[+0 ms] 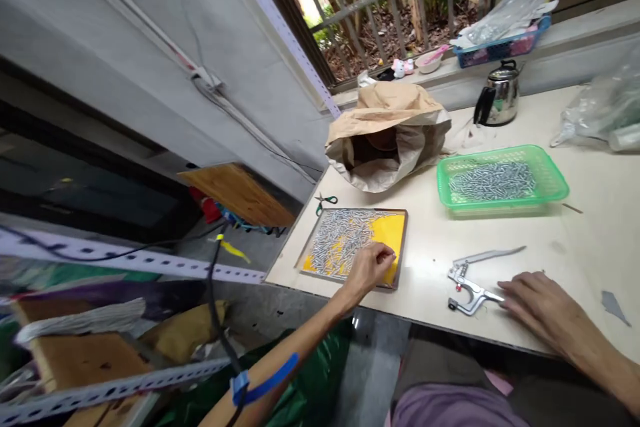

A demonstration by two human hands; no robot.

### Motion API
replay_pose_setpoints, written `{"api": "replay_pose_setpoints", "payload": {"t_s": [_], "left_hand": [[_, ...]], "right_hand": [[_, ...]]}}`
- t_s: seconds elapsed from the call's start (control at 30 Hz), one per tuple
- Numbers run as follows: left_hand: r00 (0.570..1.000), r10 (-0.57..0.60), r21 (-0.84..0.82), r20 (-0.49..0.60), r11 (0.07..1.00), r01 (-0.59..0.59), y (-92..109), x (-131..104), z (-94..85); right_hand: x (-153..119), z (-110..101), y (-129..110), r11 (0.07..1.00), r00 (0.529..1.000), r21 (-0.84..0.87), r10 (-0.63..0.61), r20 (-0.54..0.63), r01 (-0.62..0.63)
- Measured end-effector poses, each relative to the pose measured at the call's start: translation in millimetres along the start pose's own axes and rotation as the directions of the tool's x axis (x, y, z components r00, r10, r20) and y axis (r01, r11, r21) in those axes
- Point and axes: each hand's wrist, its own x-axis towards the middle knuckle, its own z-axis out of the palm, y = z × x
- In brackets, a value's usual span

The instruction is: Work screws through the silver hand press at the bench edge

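Note:
A shallow tray (404, 240) with a yellow bottom holds many small silvery metal pieces, mostly toward its left side. Over the tray's right part is my left hand (369, 268), its fingers pinched together; whatever is between them is too small to make out. My right hand (543, 303) rests on the table with fingers extended, its fingertips at a handle of the metal plier-like tool (473, 295). That tool lies on the table with its handles spread. Farther back, a green plastic basket (505, 203) holds more of the metal pieces.
An open brown paper bag (390, 127) stands behind the tray. Small green-handled scissors (325, 201) lie at the table's left edge. A metal kettle (501, 97) and a clear plastic bag (603, 107) are at the back right. A blue basket (500, 48) sits on the windowsill.

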Motion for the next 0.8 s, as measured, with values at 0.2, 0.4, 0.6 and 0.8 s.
{"api": "replay_pose_setpoints", "payload": {"t_s": [0.2,0.4,0.6,0.8], "left_hand": [[0.908,-0.226,-0.464,0.352,0.801,0.379,49.2,-19.5,69.6],[0.858,-0.293,-0.368,0.421,0.809,0.457,62.1,-13.1,94.7],[0.853,-0.294,-0.191,0.431,0.894,0.405,63.5,-11.2,93.4],[0.748,-0.288,-0.127,0.598,0.888,0.443,63.0,-4.9,91.9]], "right_hand": [[-9.7,10.7,-13.3,0.994,0.999,-0.110,0.024,0.039,-0.020],[-7.7,9.7,-19.5,0.988,0.999,-0.154,0.030,0.028,-0.026],[-8.8,10.5,-19.4,0.986,0.999,-0.161,0.037,0.030,-0.032],[-9.5,12.1,-22.5,0.988,0.998,-0.150,0.047,0.042,-0.040]]}}
